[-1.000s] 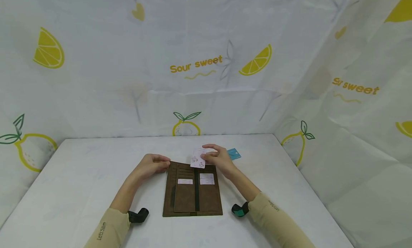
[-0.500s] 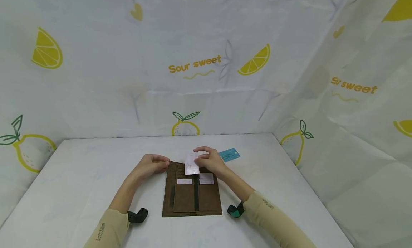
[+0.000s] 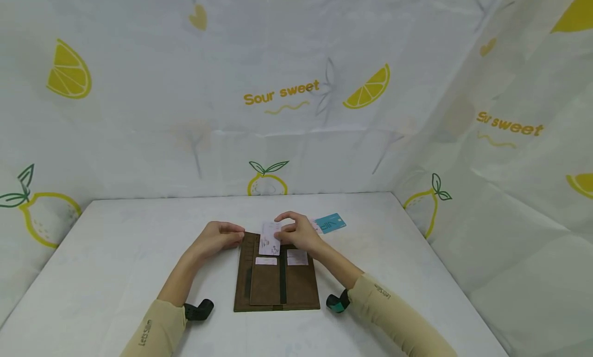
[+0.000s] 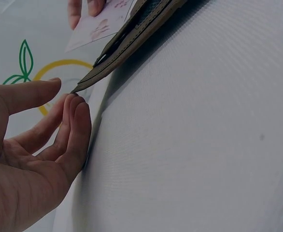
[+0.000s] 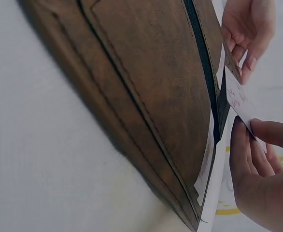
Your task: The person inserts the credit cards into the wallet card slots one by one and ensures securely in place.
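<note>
Card (image 3: 268, 239) now further L over wallet (image 3: 265, 287), pinched w/ R hand (image 3: 301, 234) (L hand (image 3: 216, 239) gripping wallet corner)

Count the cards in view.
At least 4: a patterned card in the right hand, a blue card on the table, a pale card tucked into the wallet at left, another pale card at right. More may be hidden.
</note>
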`<state>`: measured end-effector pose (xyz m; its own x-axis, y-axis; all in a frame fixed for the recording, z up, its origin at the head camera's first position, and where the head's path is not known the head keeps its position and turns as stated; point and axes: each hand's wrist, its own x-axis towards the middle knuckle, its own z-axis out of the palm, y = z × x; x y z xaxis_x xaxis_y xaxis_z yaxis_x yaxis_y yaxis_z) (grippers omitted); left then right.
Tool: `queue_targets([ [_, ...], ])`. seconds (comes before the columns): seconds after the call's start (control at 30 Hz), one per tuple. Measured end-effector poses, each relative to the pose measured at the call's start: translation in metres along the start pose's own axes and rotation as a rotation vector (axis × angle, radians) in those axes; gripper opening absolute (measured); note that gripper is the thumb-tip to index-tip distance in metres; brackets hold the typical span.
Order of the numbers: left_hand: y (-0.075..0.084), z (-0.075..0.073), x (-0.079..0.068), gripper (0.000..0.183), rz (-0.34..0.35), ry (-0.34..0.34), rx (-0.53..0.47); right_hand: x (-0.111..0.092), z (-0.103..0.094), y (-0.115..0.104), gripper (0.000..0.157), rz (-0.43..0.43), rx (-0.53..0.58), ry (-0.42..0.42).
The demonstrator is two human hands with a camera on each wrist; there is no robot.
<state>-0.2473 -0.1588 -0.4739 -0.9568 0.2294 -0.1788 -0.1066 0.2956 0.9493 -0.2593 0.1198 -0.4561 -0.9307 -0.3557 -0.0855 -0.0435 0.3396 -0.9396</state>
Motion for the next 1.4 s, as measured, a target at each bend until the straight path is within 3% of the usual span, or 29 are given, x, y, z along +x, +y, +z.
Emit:
queue_targets([
  [0.53,-0.0015,0.0020,0.0040,0.033,-0.011,0.011,-0.005,0.0028,0.0029,-0.0001,0.037,-0.034,-0.037,-0.022],
  [0.83,-0.0007,0.0023,0.0026,0.033,-0.006,0.014,-0.002,0.0049,0.0083,-0.0011,0.034,-0.129,-0.115,-0.019],
  [1.07,-0.0008,0.0034,0.0022,0.032,-0.018,0.019,0.000,0.0062,0.0094,0.0011,0.035,-0.076,-0.107,-0.023],
  [1.4,-0.0020,0.0012,0.0006,0.036,0.016,0.013,-0.002,0.0049,0.0031,0.0015,0.036,-0.031,-0.119,-0.071],
])
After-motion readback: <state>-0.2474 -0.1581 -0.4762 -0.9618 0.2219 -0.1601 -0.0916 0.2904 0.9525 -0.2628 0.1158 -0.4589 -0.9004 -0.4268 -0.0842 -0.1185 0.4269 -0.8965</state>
